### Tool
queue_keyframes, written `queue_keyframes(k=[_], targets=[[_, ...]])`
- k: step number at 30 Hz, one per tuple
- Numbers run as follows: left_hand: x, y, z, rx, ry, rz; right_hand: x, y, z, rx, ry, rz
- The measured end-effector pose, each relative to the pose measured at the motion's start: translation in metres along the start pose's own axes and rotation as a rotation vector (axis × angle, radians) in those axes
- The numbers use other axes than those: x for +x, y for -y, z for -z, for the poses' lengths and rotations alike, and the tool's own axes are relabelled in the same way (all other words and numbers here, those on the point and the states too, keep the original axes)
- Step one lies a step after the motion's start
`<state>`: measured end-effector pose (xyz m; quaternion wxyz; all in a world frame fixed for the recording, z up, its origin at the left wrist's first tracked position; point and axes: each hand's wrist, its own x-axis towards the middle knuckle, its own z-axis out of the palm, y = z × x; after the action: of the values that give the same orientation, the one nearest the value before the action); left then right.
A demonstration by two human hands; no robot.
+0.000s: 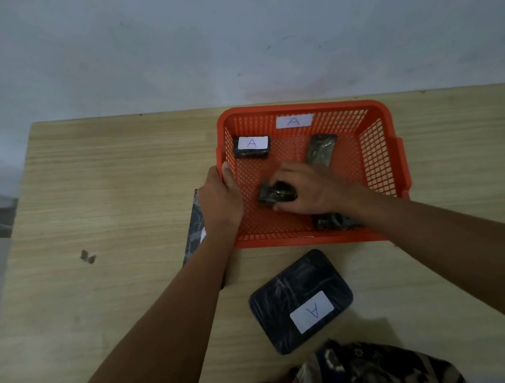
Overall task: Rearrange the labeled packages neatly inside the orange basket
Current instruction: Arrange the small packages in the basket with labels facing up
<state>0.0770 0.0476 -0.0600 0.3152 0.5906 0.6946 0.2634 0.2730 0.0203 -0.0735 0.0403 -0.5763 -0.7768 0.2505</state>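
Observation:
The orange basket [384,155] sits on the wooden table, with a white "A" label on its far wall. Inside, a dark package with an "A" label [251,146] lies in the far left corner. A second dark package [320,149] lies tilted near the middle back. A third [333,220] rests by the near wall, partly under my right forearm. My right hand [306,188] is closed on a small dark package [271,191] in the basket's middle. My left hand [221,199] grips the basket's left rim.
A larger dark package with an "A" label [301,301] lies on the table in front of the basket. Another flat dark package [193,226] lies left of the basket, mostly under my left arm. A small dark mark [88,256] is on the table's left side. The wall stands behind.

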Motion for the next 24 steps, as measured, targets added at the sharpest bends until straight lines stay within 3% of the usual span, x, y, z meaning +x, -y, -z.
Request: queue_keyframes(k=[3,6,11,15,19,24], targets=[[0.000,0.002,0.000,0.009,-0.019,-0.019,-0.010,-0.005,-0.010,-0.041,0.074,-0.077],[0.001,0.003,-0.001,0.010,-0.018,-0.022,-0.010,-0.005,-0.013,0.046,0.042,-0.108],[0.001,0.002,-0.001,0.002,0.001,-0.009,-0.014,0.006,0.009,0.941,0.058,-0.489],[0.000,0.001,0.000,0.019,-0.003,-0.012,-0.027,0.000,0.020,1.552,0.089,-0.606],[0.000,0.002,0.000,0.025,-0.004,-0.019,-0.028,-0.003,0.023,1.563,-0.003,-0.640],[0.002,0.006,-0.002,0.004,-0.007,-0.020,-0.015,0.001,0.021,1.229,-0.033,-0.637]])
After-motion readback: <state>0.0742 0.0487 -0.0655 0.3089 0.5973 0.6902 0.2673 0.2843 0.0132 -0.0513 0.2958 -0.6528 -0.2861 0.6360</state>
